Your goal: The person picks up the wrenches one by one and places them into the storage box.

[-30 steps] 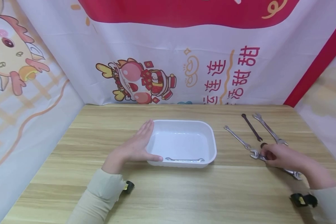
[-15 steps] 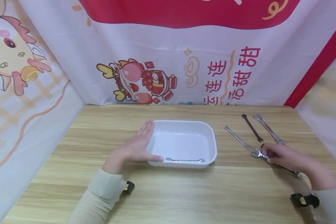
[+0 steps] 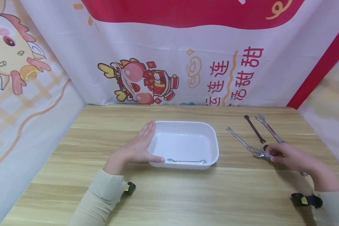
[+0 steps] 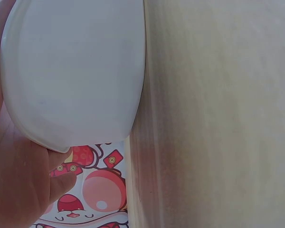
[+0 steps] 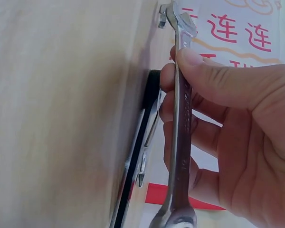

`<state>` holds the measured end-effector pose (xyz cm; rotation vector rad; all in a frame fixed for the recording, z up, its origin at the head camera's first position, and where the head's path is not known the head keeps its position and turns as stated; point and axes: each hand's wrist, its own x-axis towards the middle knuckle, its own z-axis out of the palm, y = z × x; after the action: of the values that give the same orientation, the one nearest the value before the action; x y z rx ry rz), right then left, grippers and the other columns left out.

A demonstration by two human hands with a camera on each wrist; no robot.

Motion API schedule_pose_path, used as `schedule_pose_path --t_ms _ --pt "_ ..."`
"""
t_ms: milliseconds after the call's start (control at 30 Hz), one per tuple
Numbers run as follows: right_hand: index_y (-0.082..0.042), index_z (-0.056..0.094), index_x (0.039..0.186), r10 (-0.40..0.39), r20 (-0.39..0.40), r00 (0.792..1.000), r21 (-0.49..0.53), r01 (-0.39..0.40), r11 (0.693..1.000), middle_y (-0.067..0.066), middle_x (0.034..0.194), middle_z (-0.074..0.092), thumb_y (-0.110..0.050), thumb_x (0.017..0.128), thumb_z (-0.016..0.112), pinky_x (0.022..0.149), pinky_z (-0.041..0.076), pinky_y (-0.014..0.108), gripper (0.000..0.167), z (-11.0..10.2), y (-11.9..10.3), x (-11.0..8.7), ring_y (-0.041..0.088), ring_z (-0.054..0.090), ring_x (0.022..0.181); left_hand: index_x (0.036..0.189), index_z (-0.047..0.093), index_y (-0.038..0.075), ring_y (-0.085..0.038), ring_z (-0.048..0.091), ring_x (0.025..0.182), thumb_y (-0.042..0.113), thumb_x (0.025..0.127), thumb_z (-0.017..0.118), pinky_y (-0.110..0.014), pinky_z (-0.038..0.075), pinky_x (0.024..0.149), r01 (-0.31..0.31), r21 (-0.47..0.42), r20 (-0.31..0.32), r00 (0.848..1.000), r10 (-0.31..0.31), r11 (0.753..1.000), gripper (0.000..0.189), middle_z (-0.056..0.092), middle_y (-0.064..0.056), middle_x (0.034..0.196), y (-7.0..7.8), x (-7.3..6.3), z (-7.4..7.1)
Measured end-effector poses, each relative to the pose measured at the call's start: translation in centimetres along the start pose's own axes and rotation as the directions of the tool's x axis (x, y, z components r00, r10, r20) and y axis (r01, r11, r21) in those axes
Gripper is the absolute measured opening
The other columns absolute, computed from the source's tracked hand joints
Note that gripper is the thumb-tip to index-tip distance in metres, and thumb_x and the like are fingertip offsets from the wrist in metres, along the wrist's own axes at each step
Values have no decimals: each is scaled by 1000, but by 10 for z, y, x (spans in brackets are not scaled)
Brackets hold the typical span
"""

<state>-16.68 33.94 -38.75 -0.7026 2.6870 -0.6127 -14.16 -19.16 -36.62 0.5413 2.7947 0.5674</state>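
Note:
A white plastic tray (image 3: 183,167) stands mid-table, with a small silver wrench (image 3: 186,162) inside along its front wall. My left hand (image 3: 137,147) rests against the tray's left end, fingers straight along it and thumb lying on the front rim. Off to the right, my right hand (image 3: 289,155) holds a larger silver wrench (image 5: 181,123) between thumb and curled fingers. The right wrist view shows this wrench apart from the tabletop. Below it lies a long black-and-silver tool (image 5: 133,175), partly hidden, its kind unclear.
Beyond the right hand lie a slim silver wrench (image 3: 240,139), a dark wrench (image 3: 254,129) and a long silver wrench (image 3: 269,128), partly hidden by the hand. A printed cloth (image 3: 164,40) hangs behind the wooden table (image 3: 180,197).
My right hand has raised the larger wrench slightly, and its rear end has shifted upward in the head view. My left hand and the tray stay where they were.

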Motion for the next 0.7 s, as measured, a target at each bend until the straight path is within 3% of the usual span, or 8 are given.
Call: schedule_pose_path --t_ms 233,700 --pt "-7 67 96 68 13 998 -24 -68 997 -3 88 64 -2 88 70 66 49 21 11 -5 -7 1 3 51 76 160 -7 11 -21 -11 156 77 69 71 -48 11 126 9 -5 3 1000 -9 1000 136 -15 0 168 0 1 -1" --pt "-6 68 98 59 -28 998 -14 -59 998 -2 89 66 -4 89 70 65 48 21 9 -13 -16 -1 1 50 75 160 -8 12 -21 -11 156 74 71 72 -47 11 126 9 -3 1 1000 -9 1000 135 -16 -1 167 1 1 0"
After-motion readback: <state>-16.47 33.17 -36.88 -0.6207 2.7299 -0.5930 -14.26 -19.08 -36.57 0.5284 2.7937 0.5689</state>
